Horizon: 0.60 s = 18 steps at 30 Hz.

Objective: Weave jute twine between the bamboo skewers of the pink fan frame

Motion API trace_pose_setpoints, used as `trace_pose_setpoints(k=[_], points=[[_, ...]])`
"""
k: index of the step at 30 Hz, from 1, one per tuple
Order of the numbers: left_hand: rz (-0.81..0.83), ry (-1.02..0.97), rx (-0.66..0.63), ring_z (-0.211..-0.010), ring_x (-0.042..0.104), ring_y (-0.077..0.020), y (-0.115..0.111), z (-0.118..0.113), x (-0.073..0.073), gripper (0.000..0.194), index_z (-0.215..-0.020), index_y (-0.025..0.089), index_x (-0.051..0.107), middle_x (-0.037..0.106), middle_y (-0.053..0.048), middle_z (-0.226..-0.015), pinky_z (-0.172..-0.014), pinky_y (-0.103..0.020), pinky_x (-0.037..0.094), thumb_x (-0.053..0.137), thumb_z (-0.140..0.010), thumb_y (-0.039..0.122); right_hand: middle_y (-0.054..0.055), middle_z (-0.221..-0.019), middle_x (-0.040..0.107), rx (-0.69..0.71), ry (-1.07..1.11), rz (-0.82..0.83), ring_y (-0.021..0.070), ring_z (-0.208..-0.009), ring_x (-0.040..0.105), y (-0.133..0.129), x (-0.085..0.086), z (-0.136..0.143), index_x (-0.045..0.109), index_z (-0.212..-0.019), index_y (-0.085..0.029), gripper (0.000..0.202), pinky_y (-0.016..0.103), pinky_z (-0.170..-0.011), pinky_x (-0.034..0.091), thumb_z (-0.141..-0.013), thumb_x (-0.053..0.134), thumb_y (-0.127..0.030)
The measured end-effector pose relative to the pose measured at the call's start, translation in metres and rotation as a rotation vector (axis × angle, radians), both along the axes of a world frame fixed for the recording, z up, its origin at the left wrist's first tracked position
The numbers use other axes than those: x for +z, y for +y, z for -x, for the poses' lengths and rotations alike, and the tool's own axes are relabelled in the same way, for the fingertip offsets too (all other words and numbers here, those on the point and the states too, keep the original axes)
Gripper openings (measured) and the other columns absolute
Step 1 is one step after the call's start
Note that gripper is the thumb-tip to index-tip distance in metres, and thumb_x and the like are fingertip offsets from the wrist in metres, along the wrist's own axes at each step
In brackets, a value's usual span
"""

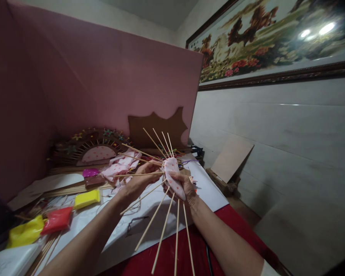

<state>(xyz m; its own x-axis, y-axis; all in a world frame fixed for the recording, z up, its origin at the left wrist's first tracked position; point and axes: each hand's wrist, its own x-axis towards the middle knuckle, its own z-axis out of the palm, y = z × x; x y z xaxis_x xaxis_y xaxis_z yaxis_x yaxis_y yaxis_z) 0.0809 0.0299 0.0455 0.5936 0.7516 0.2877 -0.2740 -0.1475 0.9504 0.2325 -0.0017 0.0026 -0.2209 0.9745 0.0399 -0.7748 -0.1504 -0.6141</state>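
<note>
From my end, most of the right hand's [186, 188] fingers vanish behind the dotted fabric piece [172, 176], so I see only part of that grip. I can't tell whether the left hand's [146, 168] fingertips pinch cloth or sticks [163, 233]; the sticks' inner ends are hidden too. The lower edge of my view crops two sticks, a black cord [209, 260] and the right sleeve [268, 269]. Toward the near left corner of the counter [232, 226], a white container [14, 260] is cut off. By its far right corner, dark items [197, 149] stay unreadable. The framed picture [247, 50] runs out of view above and rightward.
</note>
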Motion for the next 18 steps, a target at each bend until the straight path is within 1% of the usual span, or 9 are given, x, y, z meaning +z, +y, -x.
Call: trace_pose_setpoints(k=[4,7,11,14,18], points=[[-0.012,0.016,-0.031,-0.081,0.053,-0.015,-0.001,0.001,-0.003,0.027,-0.097,0.017,0.06,0.06,-0.004,-0.093,-0.072,-0.027,0.04,0.065,-0.072,0.025,0.003,-0.059,0.064,-0.006,-0.005,-0.014,0.012,-0.046,0.058,0.001,-0.002,0.001,0.06,-0.084,-0.008,0.024,0.021,-0.042,0.045,-0.063,0.065,-0.02],[-0.038,-0.002,-0.049,-0.085,0.056,-0.0173,0.0,0.001,-0.007,0.031,-0.099,0.017,0.059,0.062,-0.005,-0.095,-0.078,-0.031,0.041,0.067,-0.071,0.026,0.002,-0.056,0.063,-0.025,-0.031,-0.005,0.0122,-0.044,0.057,0.002,-0.002,0.002,0.06,-0.083,-0.009,0.023,0.021,-0.04,0.044,-0.063,0.065,-0.02],[-0.046,-0.003,-0.044,-0.083,0.057,-0.0176,0.002,-0.001,-0.009,0.034,-0.101,0.016,0.059,0.063,-0.006,-0.094,-0.077,-0.031,0.042,0.068,-0.07,0.028,0.003,-0.055,0.063,-0.02,-0.046,-0.001,0.0129,-0.044,0.057,0.002,-0.001,0.001,0.06,-0.081,-0.009,0.022,0.022,-0.04,0.044,-0.063,0.064,-0.019],[-0.065,0.034,-0.027,-0.081,0.057,-0.0176,0.001,0.001,-0.005,0.034,-0.101,0.016,0.061,0.064,-0.007,-0.093,-0.075,-0.031,0.042,0.068,-0.07,0.028,0.003,-0.055,0.062,-0.025,-0.054,0.009,0.0132,-0.044,0.057,0.002,0.0,0.001,0.06,-0.08,-0.009,0.022,0.022,-0.039,0.044,-0.062,0.064,-0.02],[-0.124,0.079,-0.099,-0.082,0.057,-0.0184,0.003,0.011,0.003,0.037,-0.105,0.017,0.064,0.065,-0.008,-0.094,-0.074,-0.03,0.042,0.069,-0.07,0.028,0.001,-0.054,0.061,-0.032,-0.068,0.018,0.0102,-0.042,0.054,0.0,0.001,0.002,0.06,-0.076,-0.01,0.018,0.02,-0.038,0.042,-0.06,0.065,-0.018]])
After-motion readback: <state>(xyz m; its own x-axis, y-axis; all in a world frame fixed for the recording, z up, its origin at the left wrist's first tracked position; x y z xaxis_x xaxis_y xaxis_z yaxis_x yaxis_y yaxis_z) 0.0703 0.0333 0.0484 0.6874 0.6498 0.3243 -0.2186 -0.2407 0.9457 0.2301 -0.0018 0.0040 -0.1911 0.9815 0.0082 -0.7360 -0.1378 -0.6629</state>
